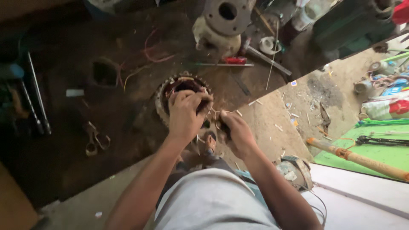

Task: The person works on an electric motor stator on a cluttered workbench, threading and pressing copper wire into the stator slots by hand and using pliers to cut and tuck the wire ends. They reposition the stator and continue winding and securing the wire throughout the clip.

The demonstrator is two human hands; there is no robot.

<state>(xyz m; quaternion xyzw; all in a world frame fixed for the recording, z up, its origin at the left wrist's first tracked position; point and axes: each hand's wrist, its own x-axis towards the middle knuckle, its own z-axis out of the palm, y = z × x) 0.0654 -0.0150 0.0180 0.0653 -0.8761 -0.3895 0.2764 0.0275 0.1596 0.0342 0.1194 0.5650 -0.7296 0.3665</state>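
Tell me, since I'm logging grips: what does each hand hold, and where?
The left hand grips the near rim of the round motor winding. The right hand pinches thin pale wires near their ends; the exact hold is hidden.

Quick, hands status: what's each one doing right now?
Left hand: closed, gripping the rim of the motor stator.
Right hand: closed on thin wires.

Packages: a blue packet (394,90) and a white-and-red bag (390,108) lie on the floor at the far right edge. No screens or signs visible.
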